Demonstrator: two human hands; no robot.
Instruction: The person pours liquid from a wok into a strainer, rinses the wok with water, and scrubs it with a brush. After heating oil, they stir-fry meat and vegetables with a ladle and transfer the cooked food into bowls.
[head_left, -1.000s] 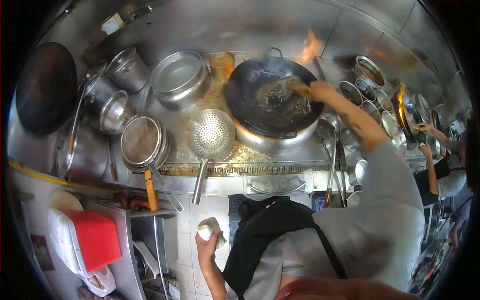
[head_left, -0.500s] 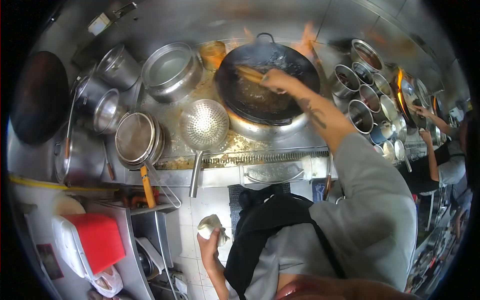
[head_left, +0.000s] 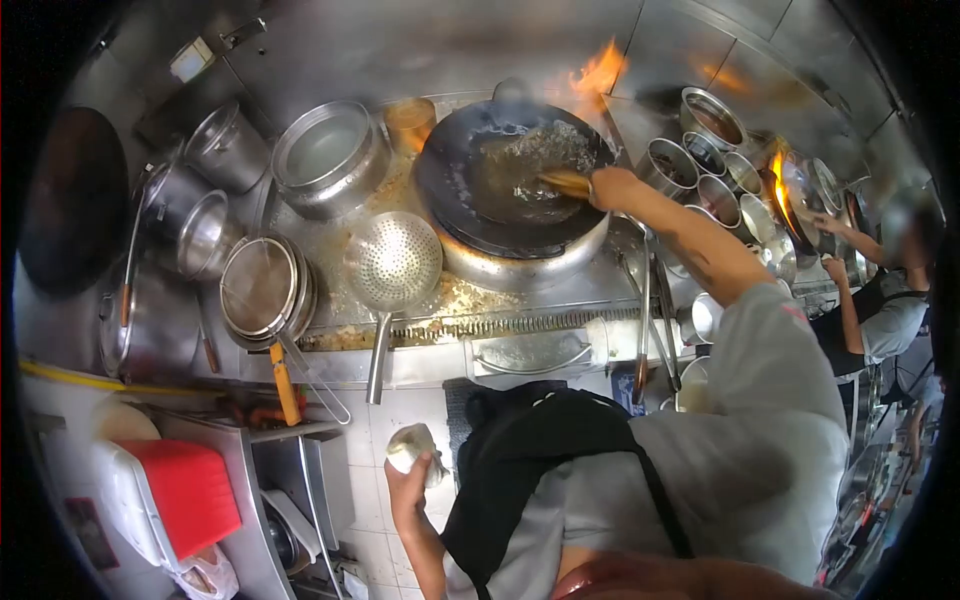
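My right hand point(head_left: 612, 187) is closed around a tan bamboo wok brush point(head_left: 565, 182) at the right side of the black wok point(head_left: 450, 180). The brush's far end reaches into bubbling, brownish liquid point(head_left: 520, 165) in the wok. Under the wok is a round metal burner ring point(head_left: 530, 268). Low on the left, away from the stove, my left hand point(head_left: 408, 485) grips a bunched whitish cloth point(head_left: 412, 447). A perforated metal strainer point(head_left: 395, 260) lies on the stovetop left of the wok, its handle sticking out over the front edge.
Flames point(head_left: 600, 70) rise behind the wok's right side. A pot of water point(head_left: 322, 150) and stacked sieves point(head_left: 258, 287) stand to the left. Several metal containers point(head_left: 672, 165) sit on the right, where another person point(head_left: 885, 310) works near a flaming wok. Long-handled tools point(head_left: 645, 310) lean at the front.
My right hand and the brush have moved from the wok's upper middle to its right side. The liquid now splashes toward the back right. My left hand still holds the cloth.
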